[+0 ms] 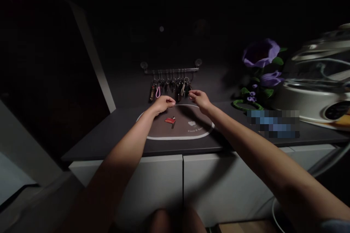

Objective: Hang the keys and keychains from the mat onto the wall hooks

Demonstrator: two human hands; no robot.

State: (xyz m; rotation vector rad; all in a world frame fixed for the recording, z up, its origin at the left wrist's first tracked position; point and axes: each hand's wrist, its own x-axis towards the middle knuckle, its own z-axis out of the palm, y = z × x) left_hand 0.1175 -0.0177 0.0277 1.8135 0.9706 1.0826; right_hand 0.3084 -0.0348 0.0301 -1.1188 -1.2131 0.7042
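Note:
A metal rail with hooks (pixel 171 70) is fixed to the dark wall, and several key rings (pixel 175 87) hang from it, one on a pink strap (pixel 158 91). My left hand (pixel 163 103) reaches toward the keys, its fingers curled together just below them. Just right of the hanging bunch, my right hand (pixel 201 99) has its fingertips pinched and touching the rightmost keys (pixel 186 86). What either hand holds is too dark to make out. A red key tag (pixel 170 120) lies on the oval dark mat (pixel 199 135) under my hands.
The mat lies on a dark counter (pixel 109 131) over white cabinet doors (pixel 164 178). Purple artificial flowers (pixel 261 69) stand at the right, beside a white appliance with a clear lid (pixel 317 83). A white post (pixel 94 62) rises at the left.

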